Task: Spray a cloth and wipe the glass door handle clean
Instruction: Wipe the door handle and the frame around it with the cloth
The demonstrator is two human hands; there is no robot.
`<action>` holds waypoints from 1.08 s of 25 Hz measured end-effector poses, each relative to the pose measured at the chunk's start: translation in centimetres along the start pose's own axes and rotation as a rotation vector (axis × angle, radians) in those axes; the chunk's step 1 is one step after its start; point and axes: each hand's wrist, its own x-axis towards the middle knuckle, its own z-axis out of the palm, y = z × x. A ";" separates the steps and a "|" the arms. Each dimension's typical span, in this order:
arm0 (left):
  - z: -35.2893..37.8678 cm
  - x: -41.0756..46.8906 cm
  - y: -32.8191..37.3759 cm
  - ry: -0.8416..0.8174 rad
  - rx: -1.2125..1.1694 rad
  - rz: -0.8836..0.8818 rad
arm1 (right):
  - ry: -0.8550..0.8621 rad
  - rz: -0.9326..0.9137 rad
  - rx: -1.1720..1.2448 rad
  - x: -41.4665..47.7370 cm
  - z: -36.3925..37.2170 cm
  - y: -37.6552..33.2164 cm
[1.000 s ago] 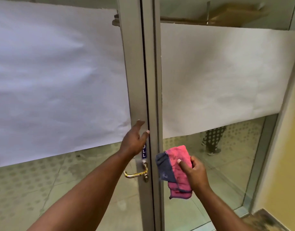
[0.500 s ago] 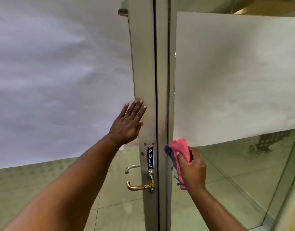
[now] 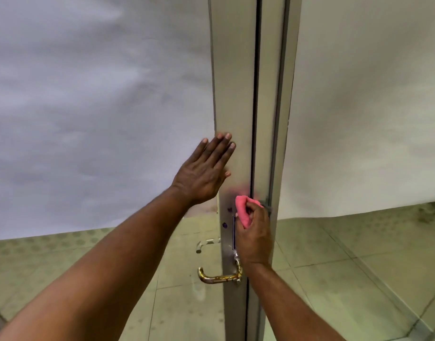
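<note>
I see the left hand [image 3: 204, 172] flat, fingers spread, against the metal door stile [image 3: 233, 94]. The right hand [image 3: 254, 232] is clenched around the pink cloth [image 3: 242, 209], pressed on the stile above the brass lever handle [image 3: 220, 276].
</note>
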 end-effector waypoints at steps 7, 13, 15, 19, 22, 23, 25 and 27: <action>0.6 0.1 -0.5 0.037 0.009 0.018 | -0.079 -0.168 -0.125 -0.7 2.7 2.7; 0.7 0.1 -0.5 0.047 0.031 0.022 | -0.180 -0.365 -0.243 -1.5 3.2 5.7; 0.7 0.0 -0.6 0.053 0.031 0.023 | -0.218 -0.406 -0.293 -2.1 3.3 6.8; 0.8 0.1 -0.5 0.054 0.045 0.020 | -0.282 -0.396 -0.340 -3.1 2.9 7.6; 0.8 0.1 -0.4 0.033 0.061 0.015 | -0.274 -0.351 -0.322 -3.2 2.8 6.7; 0.8 0.1 -0.5 0.030 0.061 0.013 | -0.255 -0.338 -0.304 -3.0 2.9 6.3; 0.7 0.1 -0.5 0.031 0.060 0.011 | -0.200 -0.313 -0.275 -2.0 2.8 5.5; 0.7 0.2 -0.5 0.029 0.056 0.011 | -0.148 -0.313 -0.291 -0.9 2.4 5.3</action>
